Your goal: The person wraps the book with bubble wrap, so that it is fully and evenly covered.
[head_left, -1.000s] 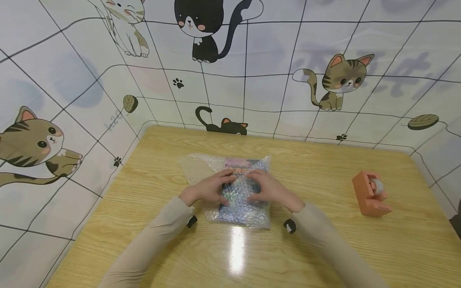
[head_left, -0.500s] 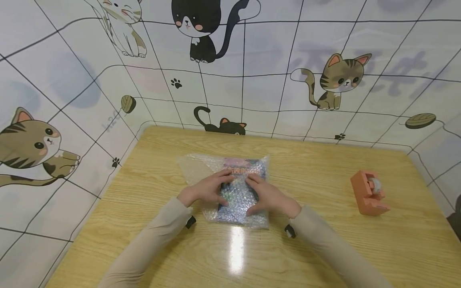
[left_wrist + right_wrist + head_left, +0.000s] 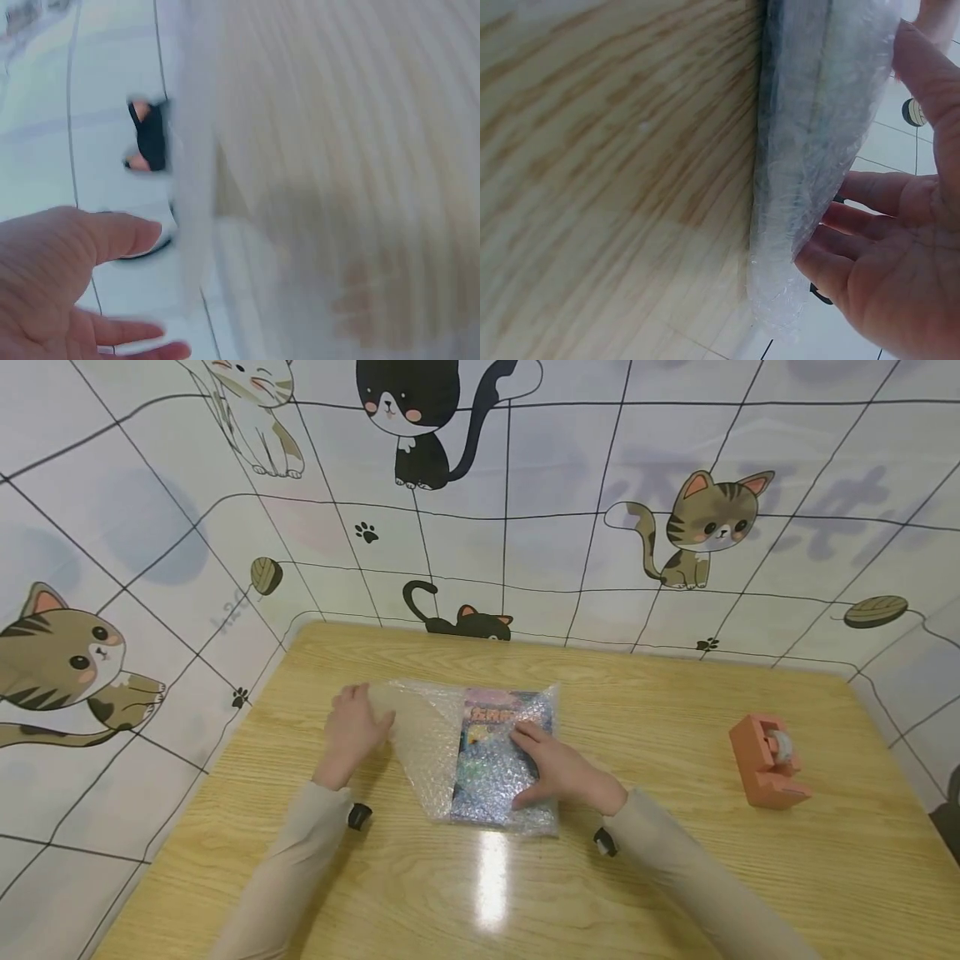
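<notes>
Item: one flat, printed piece [image 3: 476, 789], colourful cover with orange lettering, seen through bubble wrap [image 3: 426, 756]; lies at the middle of a wood-grain table [image 3: 637, 893], cover up, one short side toward the person. The wrap extends past its left side as a wide flap, flat or nearly so, and shows a narrower margin on the right. Left hand [image 3: 349, 732]: relocated; a half second ago it lay on the left side of the printed piece, now it stands beyond the flap's far left corner, thumb apart from the fingers. The left wrist view shows nothing gripped between them; whether the thumb tip touches the wrap's edge cannot be told. Right hand [image 3: 564, 770]: position unaltered over that half second; thumb and fingers spread over the right part of the wrapped piece, resting on it, nothing pinched. Wrapped piece: no visible shift. Consequence, by judgement: the flap and the left part of the cover are uncovered and the flap's outer edge is within the left hand's reach, while steadying falls to the right hand alone; the wrapping looks unfinished on the left, with a risk of sliding should the right hand press too lightly. Accessory: one orange tape dispenser [image 3: 763, 767] with a roll of clear tape [image 3: 783, 747], on the table's right part, well apart from both hands, untouched. Backdrop [image 3: 570, 460]: pale cloth-like sheet, cat and grid print, behind the table.
</notes>
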`<state>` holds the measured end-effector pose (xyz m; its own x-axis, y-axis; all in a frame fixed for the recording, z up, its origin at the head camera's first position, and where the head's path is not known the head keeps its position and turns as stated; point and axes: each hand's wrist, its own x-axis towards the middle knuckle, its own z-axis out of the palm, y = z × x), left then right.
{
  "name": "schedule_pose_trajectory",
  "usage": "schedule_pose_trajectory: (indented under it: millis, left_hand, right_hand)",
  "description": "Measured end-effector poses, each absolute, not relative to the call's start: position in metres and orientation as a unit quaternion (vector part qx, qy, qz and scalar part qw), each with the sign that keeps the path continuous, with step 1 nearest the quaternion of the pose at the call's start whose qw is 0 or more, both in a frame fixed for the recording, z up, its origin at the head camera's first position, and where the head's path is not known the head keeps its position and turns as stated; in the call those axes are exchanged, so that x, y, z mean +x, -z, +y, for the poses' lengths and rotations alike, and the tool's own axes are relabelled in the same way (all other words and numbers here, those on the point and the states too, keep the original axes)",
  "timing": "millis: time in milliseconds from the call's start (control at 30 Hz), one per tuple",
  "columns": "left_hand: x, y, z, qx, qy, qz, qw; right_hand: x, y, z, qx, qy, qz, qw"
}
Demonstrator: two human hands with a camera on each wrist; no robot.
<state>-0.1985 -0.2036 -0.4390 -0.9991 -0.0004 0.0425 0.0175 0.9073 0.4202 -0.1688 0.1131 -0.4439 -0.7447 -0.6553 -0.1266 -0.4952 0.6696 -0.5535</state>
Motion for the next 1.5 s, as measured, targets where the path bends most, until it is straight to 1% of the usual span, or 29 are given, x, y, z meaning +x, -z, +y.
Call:
schedule_pose_trajectory:
  millis: [33, 100, 167, 233, 467, 667, 767, 933, 1100, 1333, 1500]
  left_hand:
    - [-0.199, 0.440, -0.211, 0.026, 0.229, -0.973, 0.017]
    - [-0.200, 0.445, -0.224, 0.058, 0.267, -0.962, 0.007]
    - [-0.201, 0.450, -0.232, 0.064, 0.319, -0.945, 0.001]
    - [-0.202, 0.457, -0.235, 0.057, 0.360, -0.931, 0.006]
    - [-0.202, 0.467, -0.230, 0.049, 0.418, -0.907, 0.029]
    - [-0.203, 0.463, -0.221, 0.062, 0.488, -0.870, 0.019]
    - [-0.205, 0.455, -0.212, 0.061, 0.538, -0.840, 0.017]
    - [-0.208, 0.427, -0.184, 0.023, 0.580, -0.814, 0.024]
    - [-0.210, 0.407, -0.148, -0.036, 0.568, -0.822, 0.022]
    - [-0.214, 0.409, -0.099, -0.141, 0.520, -0.841, 0.039]
    - [-0.215, 0.417, -0.073, -0.176, 0.475, -0.861, 0.044]
  right_hand:
    - [-0.169, 0.444, 0.113, -0.319, 0.251, 0.900, 0.160]
    - [-0.169, 0.444, 0.114, -0.317, 0.253, 0.900, 0.160]
    - [-0.169, 0.444, 0.114, -0.317, 0.254, 0.900, 0.161]
    - [-0.168, 0.444, 0.115, -0.318, 0.254, 0.899, 0.160]
    - [-0.168, 0.444, 0.114, -0.322, 0.256, 0.898, 0.159]
    - [-0.169, 0.445, 0.113, -0.325, 0.251, 0.898, 0.156]
    - [-0.169, 0.445, 0.113, -0.326, 0.250, 0.898, 0.156]
    - [-0.170, 0.445, 0.113, -0.323, 0.249, 0.899, 0.158]
    - [-0.171, 0.446, 0.114, -0.322, 0.242, 0.901, 0.161]
    - [-0.171, 0.447, 0.114, -0.324, 0.241, 0.902, 0.153]
    - [-0.171, 0.447, 0.115, -0.322, 0.248, 0.902, 0.148]
